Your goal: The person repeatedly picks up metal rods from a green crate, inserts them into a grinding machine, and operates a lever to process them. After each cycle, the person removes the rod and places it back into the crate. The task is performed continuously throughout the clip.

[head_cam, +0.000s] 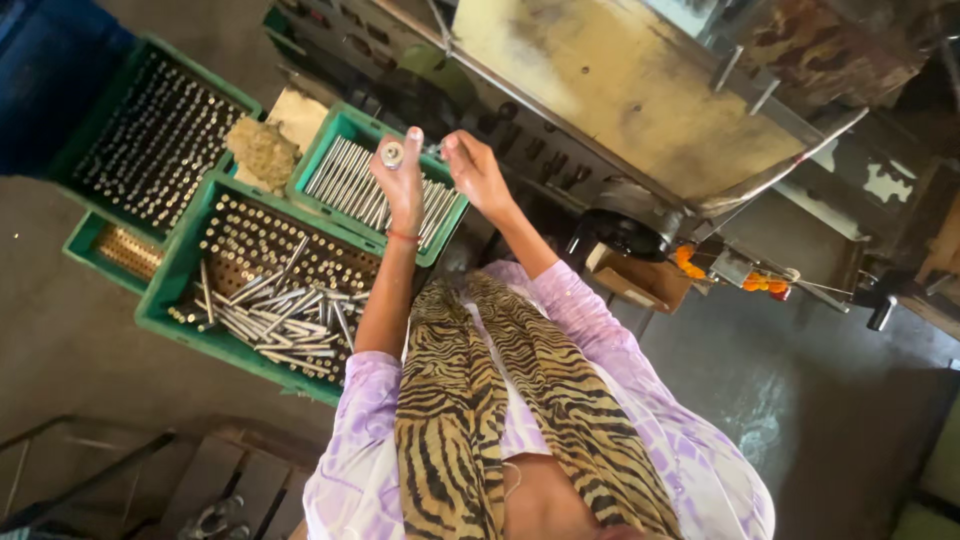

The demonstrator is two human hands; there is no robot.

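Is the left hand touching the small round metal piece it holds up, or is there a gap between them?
Touching. The head view shows the left hand pinching the round metal piece between thumb and fingers, above the green crate of rods.

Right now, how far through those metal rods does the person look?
Looks partway. Done, it seems: two green crates hold rods standing upright in rows. In hand: the left hand holds one short metal rod up, with the right hand close beside it at the machine. Left: loose rods piled in the near crate and more lying in the tray.
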